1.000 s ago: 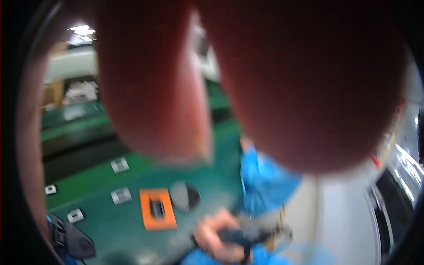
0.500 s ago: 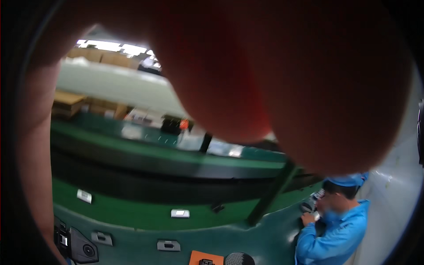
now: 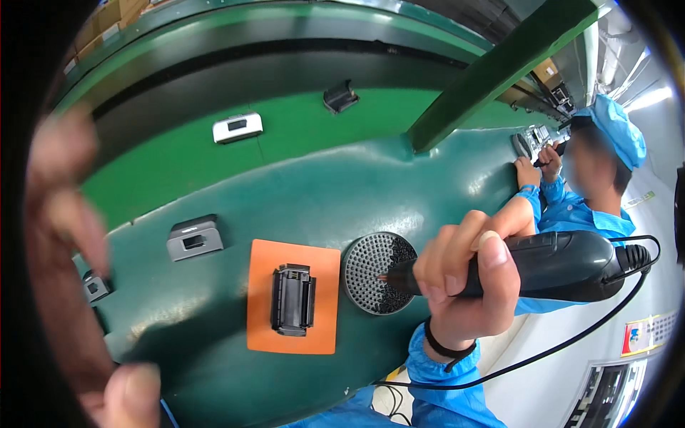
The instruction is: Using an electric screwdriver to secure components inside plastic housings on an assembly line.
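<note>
- Our right hand (image 3: 467,274) is wrapped around the black screwdriver (image 3: 564,264), its tip at the round tray (image 3: 359,265) left of our grip.
- Farther left, the black part (image 3: 293,299) lies on the orange mat (image 3: 260,299).
- Our blurred left hand (image 3: 61,278) is spread.

I'm facing a dark green worktop (image 3: 307,196), a green post (image 3: 499,75) is slanting up at its far edge, cardboard boxes (image 3: 110,16) are sitting top left, and a ceiling light (image 3: 651,99) is glowing upper right!
</note>
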A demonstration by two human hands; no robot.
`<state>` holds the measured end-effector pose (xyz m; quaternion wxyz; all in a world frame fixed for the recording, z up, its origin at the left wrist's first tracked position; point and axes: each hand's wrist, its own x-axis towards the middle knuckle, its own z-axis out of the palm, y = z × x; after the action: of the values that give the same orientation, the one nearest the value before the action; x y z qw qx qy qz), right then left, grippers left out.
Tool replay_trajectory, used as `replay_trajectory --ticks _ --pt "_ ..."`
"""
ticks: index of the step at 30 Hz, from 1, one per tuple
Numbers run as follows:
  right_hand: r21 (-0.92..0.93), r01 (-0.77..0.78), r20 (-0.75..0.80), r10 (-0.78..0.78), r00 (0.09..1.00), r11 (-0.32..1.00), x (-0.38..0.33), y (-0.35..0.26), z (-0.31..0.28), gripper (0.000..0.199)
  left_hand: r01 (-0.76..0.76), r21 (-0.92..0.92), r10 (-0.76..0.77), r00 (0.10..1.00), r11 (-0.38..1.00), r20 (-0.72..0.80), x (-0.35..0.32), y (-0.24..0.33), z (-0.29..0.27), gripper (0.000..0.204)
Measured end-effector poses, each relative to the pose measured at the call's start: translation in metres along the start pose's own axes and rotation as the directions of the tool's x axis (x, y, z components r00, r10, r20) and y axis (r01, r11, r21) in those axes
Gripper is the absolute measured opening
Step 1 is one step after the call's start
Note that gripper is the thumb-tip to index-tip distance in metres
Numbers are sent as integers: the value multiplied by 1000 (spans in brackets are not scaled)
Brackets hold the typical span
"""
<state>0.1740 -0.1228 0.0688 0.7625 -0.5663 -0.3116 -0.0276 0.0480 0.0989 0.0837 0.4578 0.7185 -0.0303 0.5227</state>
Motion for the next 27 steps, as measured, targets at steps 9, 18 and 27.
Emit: replay_trajectory --ticks 9,18,27 --pt "-2 -67 58 67 996 998 -18 23 16 18 -433 345 -220 312 833 924 -59 -16 -27 56" --pt "1 -134 61 133 989 991 -23 32 29 17 -454 238 -158 207 859 965 -57 -36 -30 52" --pt "9 -70 82 69 994 998 -16 36 30 15 -387 281 -194 249 878 949 -54 -29 -24 39"
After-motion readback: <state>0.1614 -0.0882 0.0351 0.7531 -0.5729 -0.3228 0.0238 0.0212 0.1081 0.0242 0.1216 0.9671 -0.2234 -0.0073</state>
